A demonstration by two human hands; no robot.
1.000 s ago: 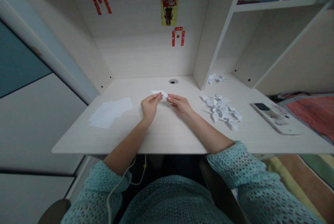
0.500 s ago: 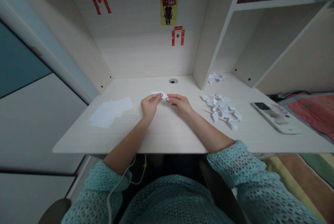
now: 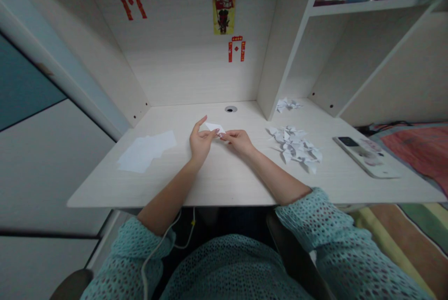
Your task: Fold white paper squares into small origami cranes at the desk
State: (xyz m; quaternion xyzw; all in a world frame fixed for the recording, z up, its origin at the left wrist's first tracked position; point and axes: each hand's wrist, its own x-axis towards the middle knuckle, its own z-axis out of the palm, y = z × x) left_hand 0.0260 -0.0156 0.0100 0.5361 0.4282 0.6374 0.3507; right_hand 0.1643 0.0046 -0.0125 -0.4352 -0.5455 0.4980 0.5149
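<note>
A small folded piece of white paper (image 3: 214, 127) is held just above the pale wooden desk (image 3: 224, 178) near its middle. My left hand (image 3: 199, 140) pinches the paper's left side, with its index finger raised and pointing up. My right hand (image 3: 238, 140) pinches the paper's right end with closed fingertips. Both forearms reach in from teal knitted sleeves.
A loose stack of flat white sheets (image 3: 145, 150) lies at the left. A heap of several folded white paper figures (image 3: 294, 145) lies right of my hands, with a few more (image 3: 287, 104) in the shelf bay. A phone (image 3: 366, 156) rests far right. A cable hole (image 3: 230, 109) is behind.
My left index finger has lifted off the paper and now points up. The paper has tilted slightly. Both hands have stayed at the same spot on the desk.
</note>
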